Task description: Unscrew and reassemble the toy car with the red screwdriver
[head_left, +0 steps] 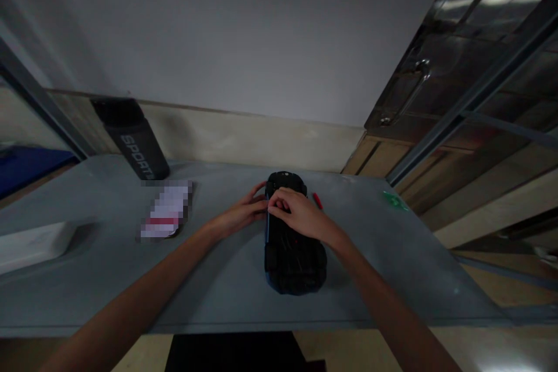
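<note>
A toy car (292, 267) lies upside down on the grey table, its black underside and wheels facing up and a strip of blue body showing along the left edge. Against its left side rest the spread, stretched fingers of my left hand (242, 212). Over the middle of the underside is my right hand (296, 209), with thumb and fingers pinched together; whatever they hold, if anything, is too small to make out. Just right of the car lies a small red stick-like object (317, 200).
On the grey table (209, 296), a dark bottle marked SPORT (135, 142) stands at the back left. A blurred-out phone-like item (168, 209) and a white object (35, 247) lie left. A small green item (394, 200) sits near the right edge, beside a metal frame (436, 133).
</note>
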Motion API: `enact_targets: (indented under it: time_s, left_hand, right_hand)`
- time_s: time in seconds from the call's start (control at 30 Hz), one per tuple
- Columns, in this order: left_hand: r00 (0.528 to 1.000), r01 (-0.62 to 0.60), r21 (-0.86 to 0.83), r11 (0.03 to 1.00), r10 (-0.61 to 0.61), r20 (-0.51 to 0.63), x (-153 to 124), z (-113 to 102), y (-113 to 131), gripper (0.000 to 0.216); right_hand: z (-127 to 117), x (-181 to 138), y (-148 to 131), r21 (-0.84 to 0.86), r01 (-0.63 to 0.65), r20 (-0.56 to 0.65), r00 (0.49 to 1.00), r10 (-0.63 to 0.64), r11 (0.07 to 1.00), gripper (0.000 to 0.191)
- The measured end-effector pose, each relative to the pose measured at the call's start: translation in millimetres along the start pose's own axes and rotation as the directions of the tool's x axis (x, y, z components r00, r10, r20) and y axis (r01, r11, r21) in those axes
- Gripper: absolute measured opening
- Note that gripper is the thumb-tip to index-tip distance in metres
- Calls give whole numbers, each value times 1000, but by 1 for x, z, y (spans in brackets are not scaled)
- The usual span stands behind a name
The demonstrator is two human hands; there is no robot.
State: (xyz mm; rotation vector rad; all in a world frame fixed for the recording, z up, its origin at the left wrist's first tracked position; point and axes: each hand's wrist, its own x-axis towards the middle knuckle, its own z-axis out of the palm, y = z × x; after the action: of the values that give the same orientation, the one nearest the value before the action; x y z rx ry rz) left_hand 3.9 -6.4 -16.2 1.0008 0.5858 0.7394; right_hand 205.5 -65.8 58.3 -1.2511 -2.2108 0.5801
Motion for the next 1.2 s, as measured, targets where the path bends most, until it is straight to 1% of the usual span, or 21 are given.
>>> enact_targets:
  time_s: [0.07,0.17,0.23,0.3,0.37,0.4,0.43,0.5,0.57,0.63,0.7,0.77,0.87,0.93,1.03,1.13,1.2]
  left_hand:
    - [1000,6,-2,1000,-6,2,0,0,0,77]
    - [1000,20,2,1000,-20,11,-1,0,1,82]
    - [999,25,6,1000,-25,21,-2,1,3,84]
    - [999,26,11,1000,-26,20,-4,2,4,84]
    - [999,36,20,999,-36,14,-5,2,5,82]
    - [999,46,28,999,-46,12,-5,3,6,82]
    - [999,53,34,998,-53,6,-6,3,6,82]
    - [998,64,51,997,-63,-15,-6,3,7,83]
    - [997,67,79,995,-64,-49,-6,2,8,84]
    - [997,58,134,989,-50,-66,-6,1,10,82]
    - [998,29,199,980,-18,-55,-6,-1,12,80]
    - [999,3,237,972,5,-33,-7,-2,13,80]
    - [1000,-13,253,967,18,-18,-6,-2,13,79]
    - [999,-24,266,964,34,-34,-5,-3,12,78]
    - [997,-28,269,963,47,-64,-2,-4,10,75]
    - [998,-35,250,968,48,-49,0,-4,10,73]
    - [998,-38,239,970,48,-39,0,-4,10,73]
  right_hand:
    - [-2,0,1,76,-11,-6,1000,12,997,16]
    - [-12,-2,11,206,-31,-3,999,32,978,24]
    - [-22,-7,26,244,-37,-65,996,54,969,30]
    - [-32,-16,48,207,-88,-190,973,128,974,35]
    - [-42,-27,72,93,-202,-309,925,221,975,36]
    - [-45,-32,83,19,-264,-345,904,254,964,33]
    - [-48,-37,92,-60,-318,-342,897,280,946,29]
    - [-49,-44,102,-202,-375,-290,905,311,905,21]
    - [-47,-48,104,-305,-376,-212,923,322,875,19]
    - [-44,-48,101,-352,-354,-157,935,318,866,20]
    - [-40,-48,98,-357,-336,-126,942,312,871,18]
    - [-38,-47,98,-358,-324,-96,946,310,876,13]
    - [-36,-47,103,-381,-301,-69,952,298,874,5]
    - [-35,-47,107,-389,-290,-75,956,284,874,5]
    - [-35,-47,110,-376,-284,-90,959,270,882,14]
    - [-37,-47,111,-337,-278,-81,960,267,900,28]
    - [-39,-47,112,-299,-275,-83,962,262,914,32]
